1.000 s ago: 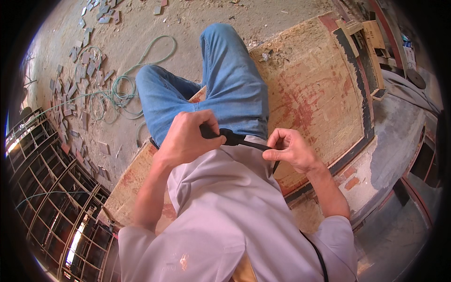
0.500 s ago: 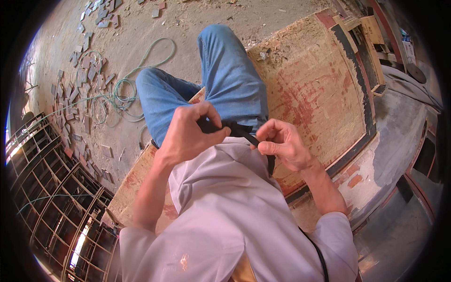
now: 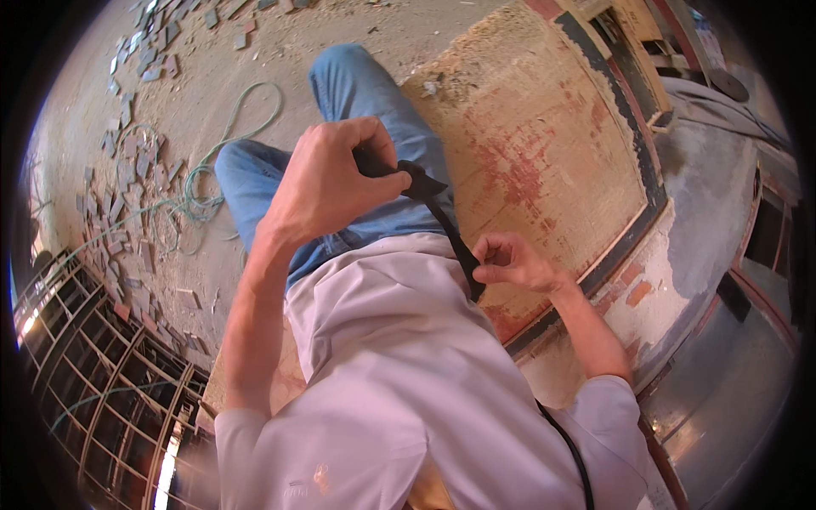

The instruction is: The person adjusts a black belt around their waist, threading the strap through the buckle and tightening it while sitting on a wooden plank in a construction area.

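Observation:
A black strap [image 3: 448,225] runs across my lap, from a folded bunch at its upper end down to the right side of my waist. My left hand [image 3: 327,180] is closed around the bunched end, thumb and fingers pressed on it above my thighs; part of the bunch is hidden by the palm. Lower down, beside my right hip, my right hand [image 3: 520,265] has its fingers curled with thumb and fingertips pinched at the strap's lower stretch. The strap hangs slightly curved between the two hands. Beneath them are blue jeans [image 3: 395,140] and a pale shirt [image 3: 382,331].
I sit on a wooden board [image 3: 544,170] stained red, with a dark edge. Loose tiles [image 3: 144,157] and a coiled green hose [image 3: 200,183] lie on the floor at left. A metal grid [image 3: 102,382] stands at lower left. Wooden pieces [image 3: 633,55] lie at upper right.
My left hand has risen away from the waist, carrying the bunched end of the strap. More strap shows between my hands. The whole view has shifted slightly.

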A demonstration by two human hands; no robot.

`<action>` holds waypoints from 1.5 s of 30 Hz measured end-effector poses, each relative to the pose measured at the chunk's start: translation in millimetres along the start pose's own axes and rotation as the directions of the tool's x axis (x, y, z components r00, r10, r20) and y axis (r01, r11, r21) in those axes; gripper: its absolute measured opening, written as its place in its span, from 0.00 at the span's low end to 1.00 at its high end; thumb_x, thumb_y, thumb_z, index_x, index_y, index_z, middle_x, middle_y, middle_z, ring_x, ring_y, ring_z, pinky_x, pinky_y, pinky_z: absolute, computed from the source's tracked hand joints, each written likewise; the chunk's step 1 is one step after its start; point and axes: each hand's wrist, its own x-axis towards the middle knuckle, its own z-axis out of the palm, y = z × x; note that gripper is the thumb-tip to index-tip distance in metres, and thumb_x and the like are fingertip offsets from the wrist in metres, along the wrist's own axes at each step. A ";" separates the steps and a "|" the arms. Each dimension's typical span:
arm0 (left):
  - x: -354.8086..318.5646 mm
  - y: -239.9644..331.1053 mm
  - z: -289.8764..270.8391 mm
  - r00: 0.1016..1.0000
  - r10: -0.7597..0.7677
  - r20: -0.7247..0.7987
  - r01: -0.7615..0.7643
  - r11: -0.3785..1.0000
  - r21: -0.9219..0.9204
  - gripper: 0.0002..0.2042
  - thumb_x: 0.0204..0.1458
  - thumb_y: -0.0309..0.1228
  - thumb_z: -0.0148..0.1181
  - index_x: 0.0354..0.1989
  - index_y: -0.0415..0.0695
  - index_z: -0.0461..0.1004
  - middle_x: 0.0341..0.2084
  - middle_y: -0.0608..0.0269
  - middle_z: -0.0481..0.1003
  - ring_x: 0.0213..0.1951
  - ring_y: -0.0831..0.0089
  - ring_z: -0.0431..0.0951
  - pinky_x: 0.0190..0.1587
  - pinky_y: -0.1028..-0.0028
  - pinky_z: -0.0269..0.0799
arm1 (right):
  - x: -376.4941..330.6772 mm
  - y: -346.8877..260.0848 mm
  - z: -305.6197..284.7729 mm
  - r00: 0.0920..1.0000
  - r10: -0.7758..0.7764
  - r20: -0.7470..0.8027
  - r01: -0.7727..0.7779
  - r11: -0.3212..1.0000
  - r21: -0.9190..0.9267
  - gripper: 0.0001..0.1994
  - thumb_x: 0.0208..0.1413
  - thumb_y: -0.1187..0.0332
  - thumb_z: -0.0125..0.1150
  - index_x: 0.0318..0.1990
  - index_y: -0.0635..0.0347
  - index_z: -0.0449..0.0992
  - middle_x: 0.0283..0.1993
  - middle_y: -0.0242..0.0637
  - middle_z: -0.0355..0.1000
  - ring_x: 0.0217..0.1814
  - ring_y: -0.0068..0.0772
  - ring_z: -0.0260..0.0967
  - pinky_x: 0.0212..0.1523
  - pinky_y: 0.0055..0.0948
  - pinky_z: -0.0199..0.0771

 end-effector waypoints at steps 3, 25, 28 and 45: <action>19.3 -0.7 9.5 0.995 0.077 0.063 -0.075 0.997 -0.028 0.12 0.44 0.30 0.75 0.28 0.39 0.76 0.20 0.69 0.73 0.24 0.81 0.69 0.28 0.75 0.66 | -10.1 -4.8 13.2 0.986 -0.067 -0.155 0.074 0.997 0.038 0.09 0.59 0.75 0.73 0.42 0.59 0.77 0.37 0.20 0.74 0.38 0.11 0.69 0.39 0.18 0.70; -8.4 -6.5 -14.9 0.906 -0.199 0.374 0.221 0.975 -0.016 0.10 0.46 0.31 0.76 0.31 0.39 0.82 0.23 0.71 0.77 0.28 0.83 0.73 0.30 0.76 0.68 | -8.8 -4.2 63.7 0.869 -0.368 -0.331 0.417 0.905 0.087 0.10 0.59 0.78 0.69 0.47 0.66 0.78 0.42 0.35 0.77 0.38 0.19 0.72 0.41 0.21 0.73; -15.7 -2.9 -14.8 0.948 -0.154 0.278 0.160 0.987 0.003 0.11 0.45 0.30 0.77 0.32 0.39 0.81 0.24 0.69 0.78 0.29 0.83 0.73 0.32 0.76 0.69 | -7.1 -3.9 56.7 0.901 -0.286 -0.325 0.350 0.924 0.157 0.12 0.59 0.78 0.72 0.49 0.67 0.81 0.46 0.36 0.79 0.42 0.20 0.75 0.44 0.22 0.76; -50.0 -43.2 28.0 0.745 0.622 -0.241 -0.581 0.782 0.224 0.15 0.34 0.12 0.70 0.29 0.43 0.78 0.40 0.57 0.85 0.35 0.62 0.82 0.36 0.69 0.79 | 4.0 3.9 84.7 0.246 -0.961 -0.127 0.369 0.214 -0.904 0.18 0.43 0.89 0.71 0.41 0.62 0.75 0.40 0.37 0.76 0.36 0.37 0.74 0.34 0.34 0.77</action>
